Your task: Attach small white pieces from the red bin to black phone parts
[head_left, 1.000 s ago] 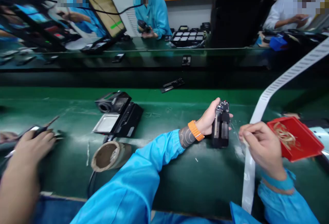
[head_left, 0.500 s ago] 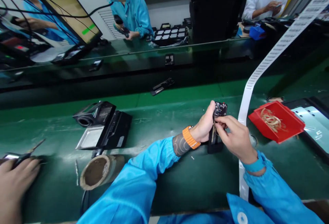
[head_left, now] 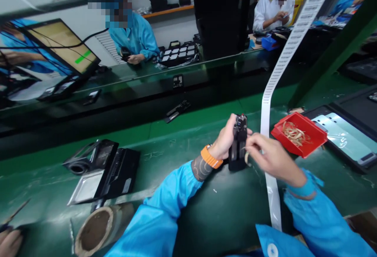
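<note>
My left hand [head_left: 224, 141] is wrapped round a partly disassembled black phone [head_left: 237, 158], held upright over the green bench. A circuit board with small components [head_left: 240, 122] shows at its upper end. Just right of the phone, my right hand [head_left: 269, 158] pinches a thin, curled tan strip [head_left: 247, 158] between thumb and fingers. The strip hangs beside the phone's edge; whether its end touches the phone I cannot tell.
A red bin [head_left: 319, 142] holding tan strips [head_left: 296, 134] stands to the right, by pale panels [head_left: 344, 133]. A long barcode label strip [head_left: 265, 115] runs down beside my right hand. Leftward are a black tool stand [head_left: 123, 174], a brown roll [head_left: 94, 229] and a co-worker's hand [head_left: 11, 243].
My right hand has drawn away from the phone's face to its right side, bringing out the tan strip. The phone's lower part is now less covered. The view has shifted.
</note>
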Motion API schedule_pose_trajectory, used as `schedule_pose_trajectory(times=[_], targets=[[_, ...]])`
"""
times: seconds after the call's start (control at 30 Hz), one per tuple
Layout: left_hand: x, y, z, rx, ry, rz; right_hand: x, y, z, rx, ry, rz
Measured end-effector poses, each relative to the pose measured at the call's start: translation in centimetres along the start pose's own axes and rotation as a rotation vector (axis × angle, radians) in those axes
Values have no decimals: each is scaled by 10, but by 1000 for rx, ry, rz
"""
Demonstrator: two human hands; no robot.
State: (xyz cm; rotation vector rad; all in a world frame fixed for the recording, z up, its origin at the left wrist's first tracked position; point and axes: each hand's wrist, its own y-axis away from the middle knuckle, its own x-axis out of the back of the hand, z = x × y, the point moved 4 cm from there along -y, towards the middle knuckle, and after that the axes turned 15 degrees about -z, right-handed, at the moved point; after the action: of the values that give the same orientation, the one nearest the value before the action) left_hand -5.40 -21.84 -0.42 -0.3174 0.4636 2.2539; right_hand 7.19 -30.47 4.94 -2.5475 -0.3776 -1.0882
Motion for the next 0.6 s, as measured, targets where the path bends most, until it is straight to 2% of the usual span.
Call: schedule_pose_trajectory(times=[0.07, 0.1, 0.13, 0.2, 0.23, 0.33, 0.43, 0.5, 0.6], targets=[[10, -25, 16, -41, 81, -43, 38, 20, 29, -190, 54, 180], [13, -40, 24, -27, 121, -93, 57, 33, 48, -329, 119, 296], [15, -56, 30, 4, 133, -143, 72, 44, 69, -479, 194, 347], [15, -88, 39, 96, 147, -251, 87, 57, 107, -694, 294, 269], [14, -103, 41, 137, 161, -296, 88, 60, 124, -748, 315, 210], [8, -138, 40, 196, 222, -390, 83, 62, 154, -784, 348, 153], [6, -153, 35, 193, 268, -438, 79, 60, 155, -762, 359, 296], [4, -148, 34, 187, 291, -470, 78, 57, 142, -670, 327, 471], [-2, -123, 35, 189, 307, -592, 68, 44, 111, -428, 199, 661]])
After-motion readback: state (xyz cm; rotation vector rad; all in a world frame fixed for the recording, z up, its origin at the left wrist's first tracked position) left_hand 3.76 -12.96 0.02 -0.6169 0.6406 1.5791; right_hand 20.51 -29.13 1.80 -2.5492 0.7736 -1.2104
